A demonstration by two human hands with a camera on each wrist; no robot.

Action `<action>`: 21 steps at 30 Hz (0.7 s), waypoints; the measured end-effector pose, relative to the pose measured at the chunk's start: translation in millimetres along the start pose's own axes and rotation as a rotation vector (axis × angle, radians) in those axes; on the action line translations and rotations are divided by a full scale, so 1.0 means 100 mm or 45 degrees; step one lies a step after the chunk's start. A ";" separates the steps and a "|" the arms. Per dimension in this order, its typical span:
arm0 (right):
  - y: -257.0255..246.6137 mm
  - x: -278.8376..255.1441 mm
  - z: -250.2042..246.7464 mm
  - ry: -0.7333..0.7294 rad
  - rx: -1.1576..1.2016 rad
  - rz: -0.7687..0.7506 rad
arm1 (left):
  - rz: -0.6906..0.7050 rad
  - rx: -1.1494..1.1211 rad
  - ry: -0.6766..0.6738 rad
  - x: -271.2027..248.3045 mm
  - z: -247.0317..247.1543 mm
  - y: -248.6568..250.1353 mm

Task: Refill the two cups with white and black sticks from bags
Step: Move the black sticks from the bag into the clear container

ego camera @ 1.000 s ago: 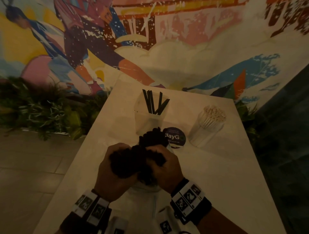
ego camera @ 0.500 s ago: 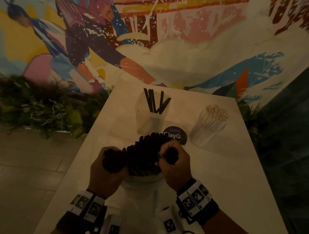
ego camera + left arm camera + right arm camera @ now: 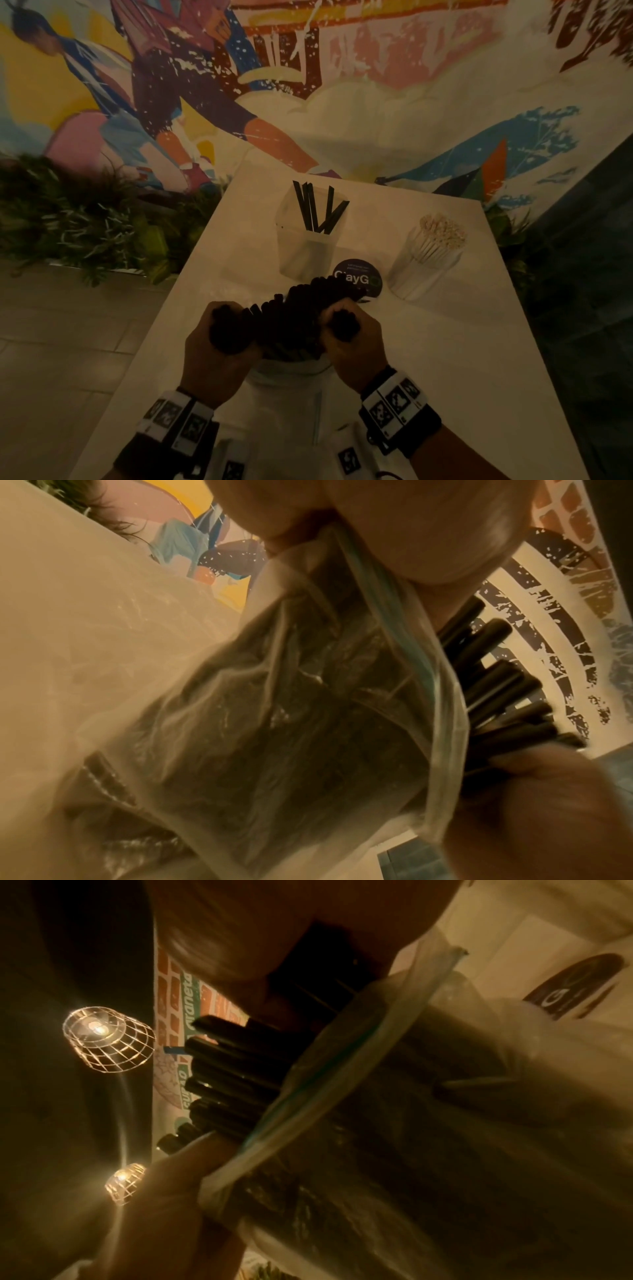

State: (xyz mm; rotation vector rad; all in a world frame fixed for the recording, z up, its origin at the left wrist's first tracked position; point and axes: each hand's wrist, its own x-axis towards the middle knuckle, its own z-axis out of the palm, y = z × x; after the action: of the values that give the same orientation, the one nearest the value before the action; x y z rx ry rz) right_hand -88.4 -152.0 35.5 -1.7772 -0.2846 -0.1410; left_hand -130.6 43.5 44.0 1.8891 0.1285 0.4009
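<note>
A clear zip bag (image 3: 291, 387) stands upright on the white table (image 3: 462, 359), stuffed with black sticks (image 3: 294, 318) whose ends poke out of its mouth. My left hand (image 3: 219, 346) grips a clump of sticks at the bag's left side; my right hand (image 3: 352, 335) grips another clump at the right. The bag's blue-edged rim (image 3: 394, 631) shows under my fingers, with stick ends (image 3: 226, 1069) fanned above it. Behind stand a translucent cup (image 3: 308, 243) with several black sticks and a cup (image 3: 428, 260) packed with white sticks.
A round dark "ClayGo" sticker (image 3: 358, 275) lies on the table between the cups. A painted mural wall rises behind the table, plants (image 3: 85, 226) line the floor at the left, and hanging wire-cage lamps (image 3: 106, 1039) show overhead.
The two clumps of black sticks have been spread apart: my left hand moved left and my right hand right, fanning the sticks wider across the bag's mouth.
</note>
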 end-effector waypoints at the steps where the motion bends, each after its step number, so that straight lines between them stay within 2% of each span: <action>1: 0.05 -0.02 0.01 -0.052 -0.028 0.030 | -0.002 -0.018 0.001 0.00 0.00 0.00; 5: 0.13 -0.03 0.03 -0.175 -0.046 0.102 | 0.035 0.001 0.001 0.02 0.00 -0.01; 10: -0.11 0.04 -0.03 -0.093 -0.017 -0.003 | 0.007 -0.033 0.012 0.02 0.00 -0.07; 18: -0.66 0.12 -0.15 -0.067 0.281 -0.135 | 0.035 -0.060 0.015 0.02 0.00 -0.09; 21: -0.83 0.17 -0.20 -0.069 0.416 -0.115 | 0.077 -0.032 0.006 0.03 0.00 -0.10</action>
State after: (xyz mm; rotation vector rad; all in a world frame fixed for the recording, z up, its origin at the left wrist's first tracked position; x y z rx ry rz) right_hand -93.1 -153.0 122.7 -1.4464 -0.4036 -0.1047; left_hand -127.0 48.0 35.4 1.8706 0.0693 0.4458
